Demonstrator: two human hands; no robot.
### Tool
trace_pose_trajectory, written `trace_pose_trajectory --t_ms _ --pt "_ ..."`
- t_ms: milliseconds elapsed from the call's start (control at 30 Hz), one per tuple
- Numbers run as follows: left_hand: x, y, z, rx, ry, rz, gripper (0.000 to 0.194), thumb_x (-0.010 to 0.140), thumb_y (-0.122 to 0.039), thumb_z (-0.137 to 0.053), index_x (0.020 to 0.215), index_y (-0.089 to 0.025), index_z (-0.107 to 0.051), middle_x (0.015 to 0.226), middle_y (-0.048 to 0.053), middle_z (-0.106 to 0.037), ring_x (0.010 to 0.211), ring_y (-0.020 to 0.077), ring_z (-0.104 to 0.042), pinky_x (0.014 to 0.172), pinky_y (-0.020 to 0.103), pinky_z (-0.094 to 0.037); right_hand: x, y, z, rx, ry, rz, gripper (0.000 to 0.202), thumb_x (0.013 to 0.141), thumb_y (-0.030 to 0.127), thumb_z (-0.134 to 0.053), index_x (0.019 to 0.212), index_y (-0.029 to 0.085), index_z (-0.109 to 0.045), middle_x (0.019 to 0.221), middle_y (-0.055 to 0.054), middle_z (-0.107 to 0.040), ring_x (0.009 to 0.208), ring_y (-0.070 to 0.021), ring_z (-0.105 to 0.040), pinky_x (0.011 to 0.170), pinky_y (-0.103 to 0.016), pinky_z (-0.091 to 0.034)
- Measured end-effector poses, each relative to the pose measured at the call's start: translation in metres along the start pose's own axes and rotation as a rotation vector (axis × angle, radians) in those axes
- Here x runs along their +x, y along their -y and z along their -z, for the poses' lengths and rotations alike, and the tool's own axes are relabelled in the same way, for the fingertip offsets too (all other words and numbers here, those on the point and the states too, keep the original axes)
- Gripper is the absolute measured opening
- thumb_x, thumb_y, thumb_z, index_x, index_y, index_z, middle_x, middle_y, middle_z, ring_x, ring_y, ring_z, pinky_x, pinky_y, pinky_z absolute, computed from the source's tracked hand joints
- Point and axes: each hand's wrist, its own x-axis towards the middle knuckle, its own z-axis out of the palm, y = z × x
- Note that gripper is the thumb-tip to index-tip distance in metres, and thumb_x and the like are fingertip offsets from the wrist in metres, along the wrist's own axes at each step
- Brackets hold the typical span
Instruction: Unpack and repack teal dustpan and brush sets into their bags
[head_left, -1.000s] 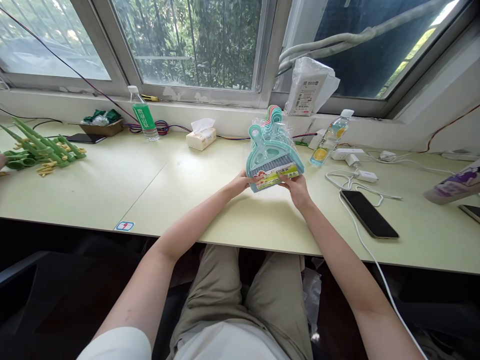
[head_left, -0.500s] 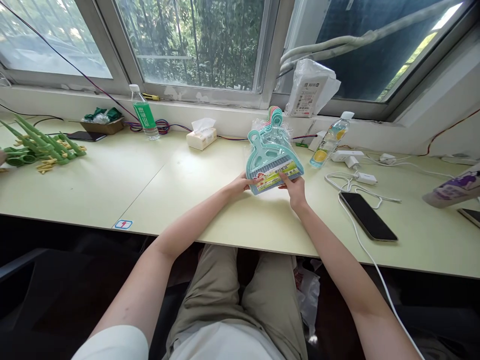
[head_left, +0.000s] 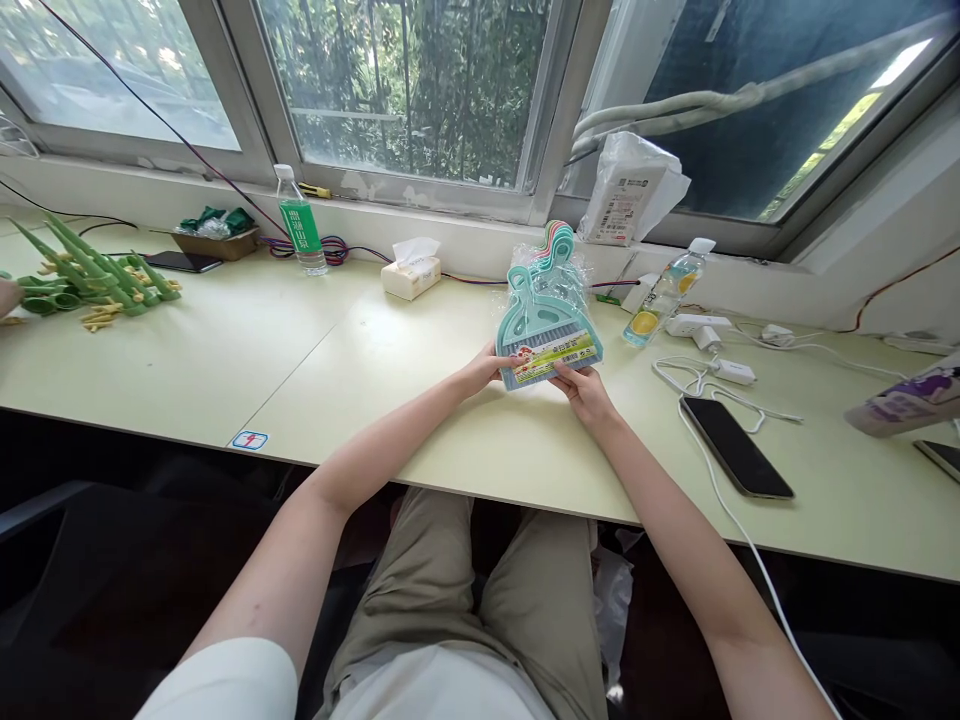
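Observation:
A light-green mini dustpan and brush set (head_left: 536, 322) in clear plastic wrap is between my two hands, with a printed yellow-green label facing me. My left hand (head_left: 484, 368) grips its lower left corner, thumb over the label. The lower right edge is pinched by my right hand (head_left: 583, 390), its thumb on the front and the other fingers underneath. Directly behind stands a stack of similar dustpans (head_left: 556, 240) with handles in several colours. Whether the front set is apart from that stack I cannot tell.
Bottles (head_left: 301, 225) (head_left: 667, 292), a tissue pack (head_left: 411, 275) and a bagged box (head_left: 622, 190) line the back. At right lie a phone (head_left: 739, 447), white cables and a tilted cup (head_left: 904, 400). Green stalks (head_left: 97, 275) lie at far left beside another person's hand (head_left: 7, 295).
My right hand has slid slightly lower along the front set's bottom edge, and the set is a little less tilted. My left hand keeps its grip. The whole view has shifted slightly.

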Motion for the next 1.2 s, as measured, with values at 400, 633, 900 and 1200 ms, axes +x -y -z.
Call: trace_pose_trajectory --t_ms 400,633,900,1200 --pt "-0.011 0.005 -0.026 -0.107 0.187 0.042 0.063 0.076 -0.049 -0.074 0.13 -0.022 -0.054 0.141 0.017 -0.054 0.107 0.0278 -0.067 0.094 0.046 -0.051 -0.002 0.001 -0.002 0.107 -0.107 0.096 0.031 0.063 0.028 -0.084 0.089 0.022 -0.067 0.1 -0.002 -0.076 0.111 -0.021 -0.067 0.099 -0.029 -0.057" --pt "-0.011 0.009 -0.03 0.016 0.106 0.075 0.067 0.074 -0.047 -0.076 0.132 -0.024 -0.051 0.134 0.014 -0.06 0.11 0.0267 -0.065 0.097 0.047 -0.048 0.002 -0.004 0.0 0.076 -0.088 0.062 0.029 0.065 0.029 -0.081 0.088 0.023 -0.064 0.099 -0.003 -0.075 0.114 -0.0212 -0.066 0.098 -0.03 -0.057" --pt "-0.009 0.02 -0.035 0.219 0.15 -0.036 0.07 0.076 -0.057 -0.069 0.132 -0.018 -0.052 0.127 0.019 -0.061 0.111 0.029 -0.061 0.09 0.042 -0.049 -0.005 0.011 -0.005 0.14 -0.039 0.126 0.033 0.065 0.024 -0.081 0.095 0.022 -0.067 0.103 -0.002 -0.075 0.114 -0.0228 -0.066 0.103 -0.036 -0.054" --pt "-0.013 -0.01 -0.033 0.041 0.048 -0.203 0.062 0.081 -0.044 -0.068 0.136 -0.025 -0.049 0.13 0.01 -0.062 0.13 0.0299 -0.048 0.107 0.046 -0.039 -0.009 0.021 -0.007 0.098 -0.011 0.19 0.037 0.062 0.027 -0.085 0.095 0.022 -0.07 0.105 -0.002 -0.075 0.116 -0.0242 -0.064 0.102 -0.039 -0.055"
